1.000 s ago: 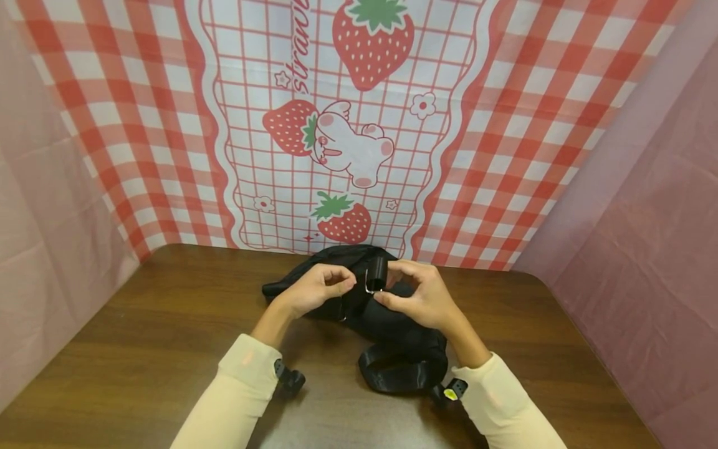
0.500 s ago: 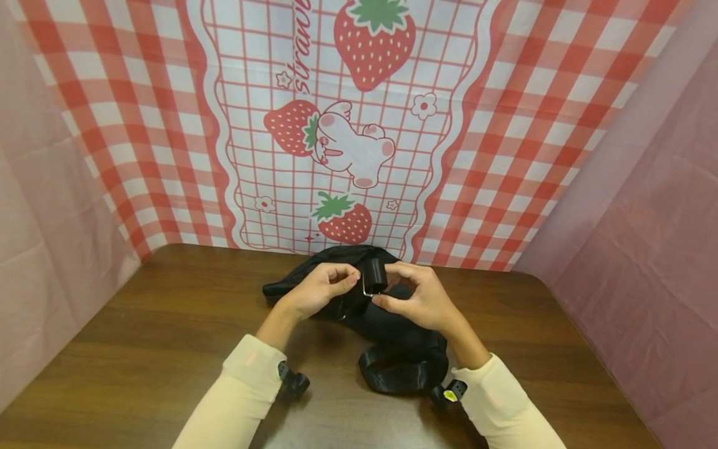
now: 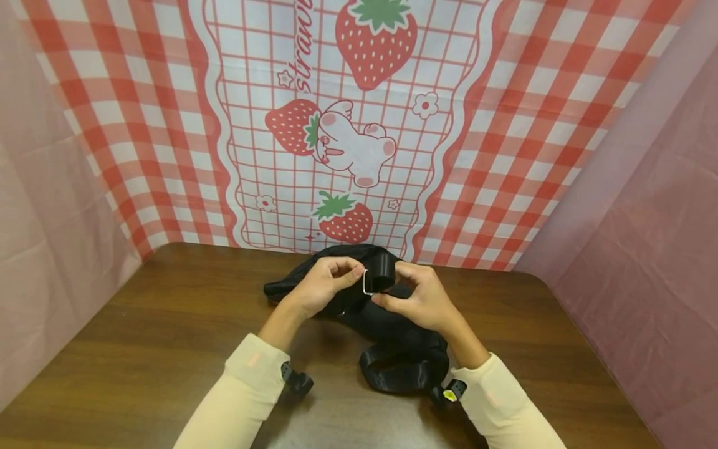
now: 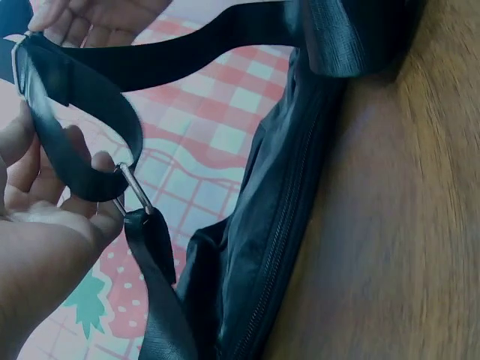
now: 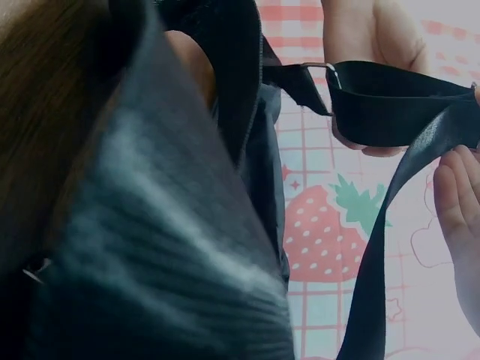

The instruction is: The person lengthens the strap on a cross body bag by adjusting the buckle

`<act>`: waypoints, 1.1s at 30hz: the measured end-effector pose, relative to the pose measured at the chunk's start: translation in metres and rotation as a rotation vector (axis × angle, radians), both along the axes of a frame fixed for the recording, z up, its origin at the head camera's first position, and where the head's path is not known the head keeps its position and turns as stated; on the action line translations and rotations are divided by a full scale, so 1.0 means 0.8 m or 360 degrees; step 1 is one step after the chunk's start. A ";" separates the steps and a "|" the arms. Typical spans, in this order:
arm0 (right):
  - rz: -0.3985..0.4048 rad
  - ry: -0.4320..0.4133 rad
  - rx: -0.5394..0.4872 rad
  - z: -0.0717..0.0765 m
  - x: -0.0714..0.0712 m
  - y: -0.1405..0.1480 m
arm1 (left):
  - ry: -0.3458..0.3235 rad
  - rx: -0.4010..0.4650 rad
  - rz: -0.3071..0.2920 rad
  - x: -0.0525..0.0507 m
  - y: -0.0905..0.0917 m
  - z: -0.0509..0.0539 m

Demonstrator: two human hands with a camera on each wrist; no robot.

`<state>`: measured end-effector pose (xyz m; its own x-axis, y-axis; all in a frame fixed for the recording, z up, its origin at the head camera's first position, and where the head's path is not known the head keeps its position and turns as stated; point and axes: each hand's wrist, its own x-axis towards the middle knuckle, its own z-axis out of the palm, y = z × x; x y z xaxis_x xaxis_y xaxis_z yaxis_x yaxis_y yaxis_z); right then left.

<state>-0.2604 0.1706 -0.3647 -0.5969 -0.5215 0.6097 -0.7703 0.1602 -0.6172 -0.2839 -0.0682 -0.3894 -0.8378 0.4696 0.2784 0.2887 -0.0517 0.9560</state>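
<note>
A black bag with a zipper lies at the back of the wooden table. Above it, its strap forms a raised loop between a silver metal slider and a metal ring. My left hand pinches the slider at its upper corner in the head view, its other fingers behind the loop. From the other side my right hand holds the strap loop, thumb at the slider's lower corner. The right wrist view shows the left hand behind the loop and the right fingers beside the strap.
More wide black strap lies curled on the table in front of the bag. A strawberry-print cloth hangs right behind the bag. Pink fabric hangs at both sides. Dark wrist cameras sit at both cuffs.
My left hand has moved slightly right and up, from apart from the slider to touching it. The strap loop has widened and shifted a little right. My right hand has barely moved.
</note>
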 end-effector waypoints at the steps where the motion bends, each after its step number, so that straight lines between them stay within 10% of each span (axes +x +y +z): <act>1: -0.0013 0.0009 -0.0009 0.001 0.000 0.000 | -0.0016 0.0000 0.0018 -0.001 -0.001 -0.001; 9: -0.0022 0.0019 -0.0036 0.001 -0.001 0.004 | 0.0018 -0.0181 0.0134 -0.008 -0.012 -0.011; 33: -0.0142 0.0017 -0.0039 0.004 0.001 0.000 | 0.0140 0.0006 0.0222 0.003 0.009 0.001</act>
<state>-0.2596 0.1710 -0.3615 -0.6337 -0.4515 0.6282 -0.7603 0.2137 -0.6134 -0.2816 -0.0609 -0.3886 -0.8672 0.3494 0.3548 0.3756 -0.0087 0.9267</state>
